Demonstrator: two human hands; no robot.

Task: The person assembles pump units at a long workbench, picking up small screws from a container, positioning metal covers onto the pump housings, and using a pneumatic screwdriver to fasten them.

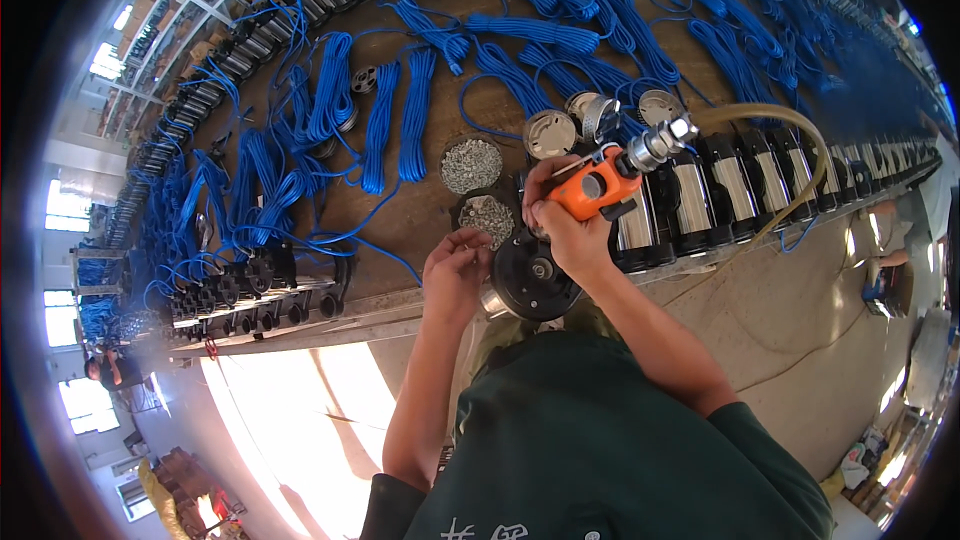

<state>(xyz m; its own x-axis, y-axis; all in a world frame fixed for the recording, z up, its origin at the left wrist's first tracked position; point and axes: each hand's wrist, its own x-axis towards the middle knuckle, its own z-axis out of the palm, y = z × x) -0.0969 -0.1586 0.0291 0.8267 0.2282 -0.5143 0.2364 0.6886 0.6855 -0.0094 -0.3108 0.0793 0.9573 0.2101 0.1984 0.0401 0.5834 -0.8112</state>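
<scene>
While in right hand (pixel 576 233), tool (pixel 600 188) (orange)

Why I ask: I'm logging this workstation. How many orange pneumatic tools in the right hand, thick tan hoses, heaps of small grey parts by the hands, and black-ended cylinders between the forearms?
Orange pneumatic tool: 1
Thick tan hose: 1
Heaps of small grey parts: 2
Black-ended cylinder: 1
Total: 5
</scene>
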